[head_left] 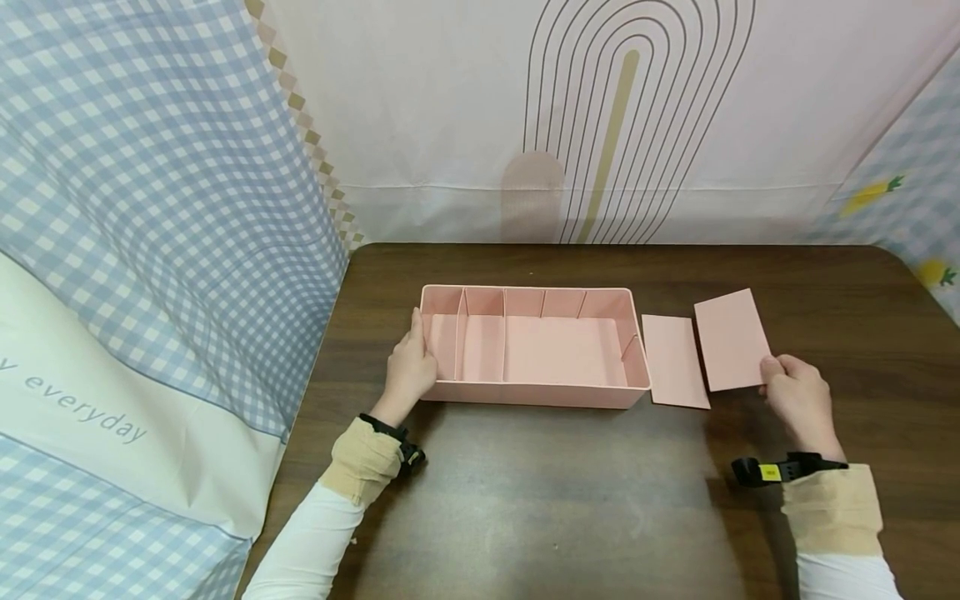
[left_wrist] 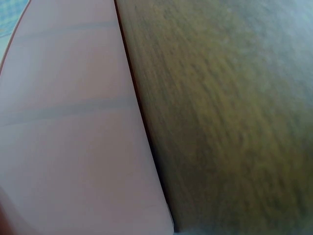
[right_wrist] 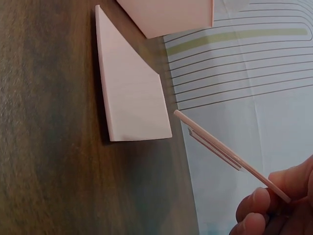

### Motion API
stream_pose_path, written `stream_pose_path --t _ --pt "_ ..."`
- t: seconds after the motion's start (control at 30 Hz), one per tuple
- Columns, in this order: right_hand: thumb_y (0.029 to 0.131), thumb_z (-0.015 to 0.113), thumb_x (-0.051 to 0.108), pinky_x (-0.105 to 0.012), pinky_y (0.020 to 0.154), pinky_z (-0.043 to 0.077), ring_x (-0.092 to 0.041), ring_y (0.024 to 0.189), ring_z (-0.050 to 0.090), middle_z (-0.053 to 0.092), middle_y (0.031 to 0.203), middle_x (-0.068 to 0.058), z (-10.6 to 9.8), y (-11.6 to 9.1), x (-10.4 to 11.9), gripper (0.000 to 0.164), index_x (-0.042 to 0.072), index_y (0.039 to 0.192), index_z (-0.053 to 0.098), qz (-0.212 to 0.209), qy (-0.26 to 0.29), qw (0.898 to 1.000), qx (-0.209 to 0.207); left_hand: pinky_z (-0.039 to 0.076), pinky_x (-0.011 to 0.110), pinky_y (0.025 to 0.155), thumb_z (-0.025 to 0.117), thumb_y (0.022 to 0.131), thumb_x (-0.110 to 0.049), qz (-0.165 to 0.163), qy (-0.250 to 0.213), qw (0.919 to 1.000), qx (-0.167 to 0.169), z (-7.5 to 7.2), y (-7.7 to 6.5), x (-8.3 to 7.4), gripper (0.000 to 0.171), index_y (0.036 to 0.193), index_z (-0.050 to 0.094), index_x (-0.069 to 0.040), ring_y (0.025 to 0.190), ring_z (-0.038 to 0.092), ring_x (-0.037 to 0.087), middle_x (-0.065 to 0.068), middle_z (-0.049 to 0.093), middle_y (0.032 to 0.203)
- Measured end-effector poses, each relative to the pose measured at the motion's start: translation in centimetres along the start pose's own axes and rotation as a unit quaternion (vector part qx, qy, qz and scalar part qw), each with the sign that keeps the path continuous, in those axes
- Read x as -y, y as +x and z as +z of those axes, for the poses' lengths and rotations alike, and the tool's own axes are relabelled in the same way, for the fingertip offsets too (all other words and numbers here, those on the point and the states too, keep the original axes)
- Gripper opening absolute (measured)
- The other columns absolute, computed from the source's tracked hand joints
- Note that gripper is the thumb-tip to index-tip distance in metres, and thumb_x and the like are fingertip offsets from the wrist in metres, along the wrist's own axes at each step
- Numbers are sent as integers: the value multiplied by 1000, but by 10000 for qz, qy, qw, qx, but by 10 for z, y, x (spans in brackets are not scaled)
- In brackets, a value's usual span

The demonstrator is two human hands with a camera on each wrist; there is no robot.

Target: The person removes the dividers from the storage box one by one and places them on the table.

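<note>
On the table lies a pink organizer box (head_left: 562, 396), its left part split by two thin partitions. My left hand (head_left: 412, 367) rests against the box's left end, index finger stretched along the outer wall. The left wrist view shows the box's long outer wall (left_wrist: 73, 161) close up. My right hand (head_left: 801, 402) pinches a flat pink panel (head_left: 731, 342) by its near right corner, thumb on top. Seen almost edge-on in the right wrist view, that held panel (right_wrist: 225, 152) has a thin raised strip along one face. A second pink panel (head_left: 675, 362) lies flat beside the box's right end.
The dark wooden table (head_left: 525, 500) runs back to a pale curtain (head_left: 420, 108) with arch lines. Blue checked cloth (head_left: 187, 167) hangs at the left, above a white cloth with lettering (head_left: 172, 450). More patterned cloth (head_left: 915, 192) is at the right.
</note>
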State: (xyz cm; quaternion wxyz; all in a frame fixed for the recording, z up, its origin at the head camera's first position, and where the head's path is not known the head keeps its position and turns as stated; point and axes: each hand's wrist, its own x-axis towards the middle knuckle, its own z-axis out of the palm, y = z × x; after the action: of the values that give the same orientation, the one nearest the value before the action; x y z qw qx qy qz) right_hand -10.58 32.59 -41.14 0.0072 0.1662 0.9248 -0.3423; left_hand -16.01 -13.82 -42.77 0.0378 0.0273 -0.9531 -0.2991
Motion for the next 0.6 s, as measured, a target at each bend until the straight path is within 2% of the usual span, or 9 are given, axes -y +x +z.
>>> stream_pose_path --t 0.27,0.6 --pt "93 22 39 -32 46 32 -16 54 41 48 62 -3 1 1 -6 51 -4 85 49 191 30 9996 198 43 49 79 38 85 -3 33 18 10000 -28 1 1 1 59 140 19 -1 95 56 40 25 55 113" --pt "93 20 39 -32 47 33 -18 57 41 49 66 -7 2 1 -12 52 -3 84 48 268 -39 9989 387 43 49 79 39 85 -3 43 22 10000 -44 1 1 1 59 140 20 0 96 56 40 25 55 111"
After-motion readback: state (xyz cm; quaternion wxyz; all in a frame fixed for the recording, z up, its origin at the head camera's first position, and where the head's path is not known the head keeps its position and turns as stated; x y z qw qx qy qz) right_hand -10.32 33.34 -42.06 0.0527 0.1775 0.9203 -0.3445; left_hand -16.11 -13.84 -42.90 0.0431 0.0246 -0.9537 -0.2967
